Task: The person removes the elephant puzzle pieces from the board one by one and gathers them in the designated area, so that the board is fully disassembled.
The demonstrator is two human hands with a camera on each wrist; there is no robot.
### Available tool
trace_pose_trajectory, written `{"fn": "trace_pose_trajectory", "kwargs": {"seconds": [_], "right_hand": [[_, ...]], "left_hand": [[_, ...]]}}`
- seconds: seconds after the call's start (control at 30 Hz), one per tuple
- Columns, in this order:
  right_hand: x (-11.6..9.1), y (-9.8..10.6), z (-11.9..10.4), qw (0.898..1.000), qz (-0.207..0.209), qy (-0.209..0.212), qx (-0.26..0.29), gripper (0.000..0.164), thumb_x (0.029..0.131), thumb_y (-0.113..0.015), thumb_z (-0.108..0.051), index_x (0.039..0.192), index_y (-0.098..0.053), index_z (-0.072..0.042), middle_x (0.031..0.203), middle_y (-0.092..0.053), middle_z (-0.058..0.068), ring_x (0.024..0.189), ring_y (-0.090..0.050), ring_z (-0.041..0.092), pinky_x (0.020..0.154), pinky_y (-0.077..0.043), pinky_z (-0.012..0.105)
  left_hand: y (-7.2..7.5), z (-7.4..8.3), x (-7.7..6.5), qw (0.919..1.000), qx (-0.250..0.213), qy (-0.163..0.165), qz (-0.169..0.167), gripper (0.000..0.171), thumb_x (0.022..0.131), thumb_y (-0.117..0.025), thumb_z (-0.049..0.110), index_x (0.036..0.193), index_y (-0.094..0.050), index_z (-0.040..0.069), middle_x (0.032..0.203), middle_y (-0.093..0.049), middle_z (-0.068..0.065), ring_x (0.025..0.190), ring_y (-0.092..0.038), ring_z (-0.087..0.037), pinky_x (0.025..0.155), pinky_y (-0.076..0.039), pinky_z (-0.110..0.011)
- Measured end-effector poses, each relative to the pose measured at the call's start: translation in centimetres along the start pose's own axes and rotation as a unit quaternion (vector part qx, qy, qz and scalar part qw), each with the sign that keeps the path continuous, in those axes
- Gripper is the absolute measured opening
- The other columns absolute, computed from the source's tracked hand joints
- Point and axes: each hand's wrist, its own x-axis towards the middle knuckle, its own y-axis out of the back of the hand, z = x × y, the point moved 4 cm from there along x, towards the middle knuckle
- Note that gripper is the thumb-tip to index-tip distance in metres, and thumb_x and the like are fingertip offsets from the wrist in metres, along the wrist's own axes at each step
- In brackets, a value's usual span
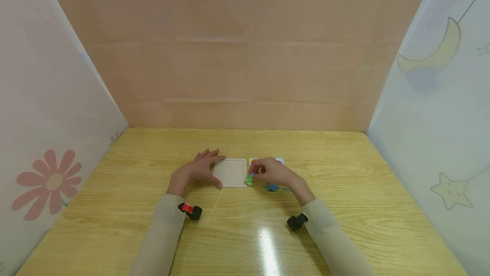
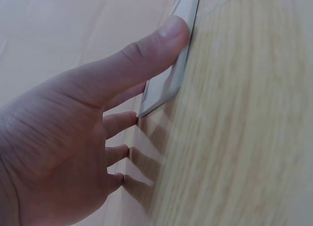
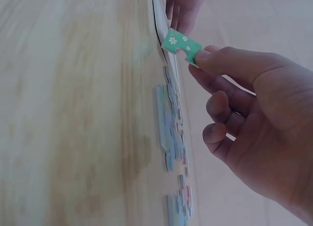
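Observation:
A flat, pale square puzzle tray [image 1: 230, 173] with a raised rim lies on the table. My left hand [image 1: 199, 168] spans its left side, thumb by the near corner and forefinger along the far corner. In the left wrist view, the thumb [image 2: 159, 42] lies across the tray's edge while the other fingertips rest by the table. Between thumb and forefinger, my right hand [image 1: 273, 171] pinches a green jigsaw piece [image 3: 182, 45] printed with white flowers. That piece is tilted and held at the tray's right rim, its other fingers loosely curled.
Loose jigsaw pieces lie right of the tray, partly under my right hand: a blue one [image 1: 272, 187], a yellow one [image 1: 252, 161] and several more. Black wrist cameras are strapped to both sleeves. A tan panel [image 1: 245, 55] stands behind the wooden table [image 1: 237, 233], with patterned walls at either side.

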Motion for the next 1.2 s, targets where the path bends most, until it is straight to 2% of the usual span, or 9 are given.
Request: {"fn": "trace_pose_trajectory", "kwargs": {"seconds": [0.13, 0.37, 0.53, 0.73, 0.97, 1.1, 1.2], "right_hand": [[-0.3, 0.0, 0.1, 1.0, -0.01, 0.001, -0.007, 0.009, 0.097, -0.064, -0.017, 0.103, -0.071, -0.021, 0.088, -0.064, -0.007, 0.07, -0.052, 0.011, 0.062, -0.046, 0.023], [-0.9, 0.4, 0.1, 1.0, -0.028, -0.006, 0.012, 0.011, 0.098, -0.063, -0.017, 0.104, -0.071, -0.02, 0.09, -0.064, -0.004, 0.073, -0.052, 0.012, 0.065, -0.047, 0.025], [-1.0, 0.3, 0.0, 0.999, -0.047, 0.008, 0.023, 0.013, 0.098, -0.061, -0.013, 0.106, -0.072, -0.015, 0.092, -0.068, -0.001, 0.075, -0.056, 0.012, 0.067, -0.049, 0.025], [-1.0, 0.0, 0.0, 0.998, -0.05, 0.022, 0.006, 0.013, 0.097, -0.062, -0.015, 0.104, -0.073, -0.015, 0.095, -0.069, -0.004, 0.081, -0.059, 0.011, 0.073, -0.051, 0.026], [-0.8, -0.3, -0.1, 0.998, -0.048, 0.026, -0.008, 0.015, 0.097, -0.064, -0.015, 0.108, -0.074, -0.015, 0.103, -0.072, -0.003, 0.089, -0.063, 0.009, 0.082, -0.053, 0.027], [-0.8, 0.1, 0.1, 1.0, -0.031, -0.001, -0.002, 0.015, 0.097, -0.064, -0.016, 0.11, -0.072, -0.016, 0.106, -0.07, -0.003, 0.084, -0.06, 0.011, 0.076, -0.053, 0.028], [-1.0, 0.9, 0.5, 1.0, -0.001, -0.018, -0.012, 0.015, 0.098, -0.062, -0.017, 0.11, -0.071, -0.016, 0.106, -0.068, -0.003, 0.079, -0.055, 0.014, 0.07, -0.05, 0.028]], "left_hand": [[-0.1, -0.1, -0.1, 1.0, -0.002, 0.004, -0.001, 0.103, 0.069, -0.086, 0.051, 0.154, -0.037, 0.019, 0.168, -0.012, -0.012, 0.153, 0.0, -0.043, 0.121, 0.001, -0.064], [-0.1, -0.4, -0.3, 1.0, -0.001, -0.006, 0.006, 0.102, 0.07, -0.087, 0.048, 0.154, -0.037, 0.017, 0.167, -0.012, -0.014, 0.153, 0.0, -0.045, 0.12, 0.0, -0.066], [0.1, -0.3, -0.7, 0.9999, -0.006, -0.006, 0.005, 0.102, 0.071, -0.087, 0.045, 0.154, -0.037, 0.016, 0.167, -0.012, -0.014, 0.153, 0.002, -0.045, 0.12, 0.0, -0.067], [0.1, -0.2, -0.7, 0.9999, 0.0, -0.015, 0.003, 0.101, 0.072, -0.087, 0.043, 0.154, -0.036, 0.013, 0.166, -0.012, -0.018, 0.152, 0.0, -0.047, 0.118, -0.001, -0.07], [0.2, -0.3, -0.8, 0.9999, -0.005, -0.006, 0.008, 0.096, 0.074, -0.084, 0.047, 0.153, -0.04, 0.015, 0.166, -0.016, -0.015, 0.152, -0.003, -0.046, 0.119, -0.004, -0.069], [0.5, -0.4, -0.7, 0.9992, -0.01, -0.015, 0.036, 0.083, 0.082, -0.077, 0.048, 0.15, -0.044, 0.012, 0.164, -0.024, -0.017, 0.151, -0.013, -0.045, 0.12, -0.012, -0.065], [1.0, -0.3, -0.5, 0.9962, 0.002, -0.025, 0.083, 0.072, 0.087, -0.073, 0.046, 0.146, -0.05, 0.01, 0.16, -0.033, -0.018, 0.148, -0.025, -0.042, 0.119, -0.019, -0.063]]}}
